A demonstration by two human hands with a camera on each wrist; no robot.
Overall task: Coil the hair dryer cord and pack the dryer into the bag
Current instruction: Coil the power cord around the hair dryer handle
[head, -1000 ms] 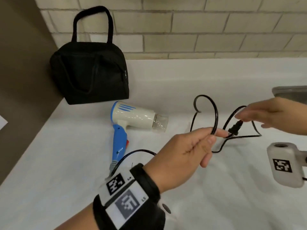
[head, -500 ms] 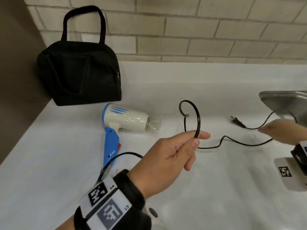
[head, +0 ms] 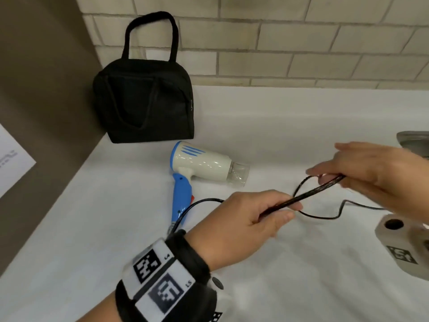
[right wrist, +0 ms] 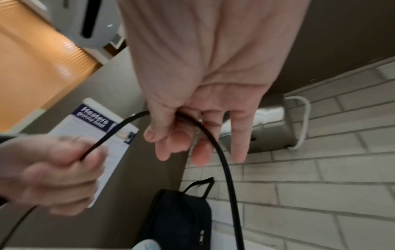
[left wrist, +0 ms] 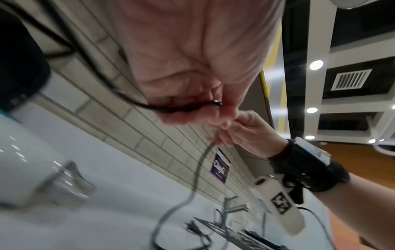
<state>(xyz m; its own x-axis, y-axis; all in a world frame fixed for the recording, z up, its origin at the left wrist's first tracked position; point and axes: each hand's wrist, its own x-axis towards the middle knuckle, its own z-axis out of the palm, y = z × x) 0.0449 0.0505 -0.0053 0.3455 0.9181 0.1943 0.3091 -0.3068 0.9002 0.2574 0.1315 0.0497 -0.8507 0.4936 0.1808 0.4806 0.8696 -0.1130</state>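
A white and blue hair dryer (head: pixel 199 167) lies on the white counter (head: pixel 92 228), nozzle to the right. Its black cord (head: pixel 301 198) runs from the handle's end into my left hand (head: pixel 276 213), which pinches a folded length of it (left wrist: pixel 177 108). My right hand (head: pixel 329 180) holds the other end of that taut length between thumb and fingers (right wrist: pixel 183 118), above the counter. More cord trails slack on the counter under my right hand. The plug (left wrist: pixel 193 227) lies by the sink in the left wrist view. A black handled bag (head: pixel 144 101) stands upright behind the dryer, against the brick wall.
A brown partition (head: pixel 34 89) bounds the counter on the left, with a paper sheet (head: pixel 11 159) on it. A metal sink rim (head: pixel 413 138) shows at the right edge. A hand dryer (right wrist: pixel 269 125) hangs on the brick wall.
My right hand came back from the right with cord and now holds it stretched against my left hand's pinch. The single loop above my left hand has become a straight folded length.
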